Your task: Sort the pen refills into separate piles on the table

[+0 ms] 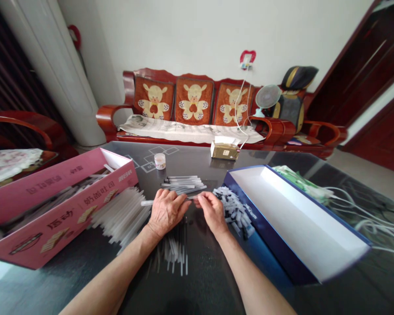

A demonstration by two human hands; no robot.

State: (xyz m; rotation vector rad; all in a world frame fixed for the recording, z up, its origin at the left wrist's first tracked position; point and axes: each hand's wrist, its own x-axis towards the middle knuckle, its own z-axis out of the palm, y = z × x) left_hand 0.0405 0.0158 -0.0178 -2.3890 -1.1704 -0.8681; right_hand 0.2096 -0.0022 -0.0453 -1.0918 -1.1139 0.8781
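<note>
A slim translucent pen barrel (146,203) runs under my left hand (170,208), whose fingers are closed around it. At the barrel's right end my right hand (212,210) pinches its thin tip; fingers partly hide the exact parts. Just beyond the hands lies a bundle of pens with dark ends (184,183). To the left, a large stack of frosted pen barrels (121,216) leans by the pink box. Small clear and dark pen caps (236,210) are heaped beside my right hand. More slender tubes (174,251) lie near my left forearm.
The pink carton (95,201) at left holds more tubes. On the right stands a blue box with a white interior (292,218), beside a green packet (302,183) and white cables (374,218). A small jar (160,161) and tissue box (225,148) stand farther back.
</note>
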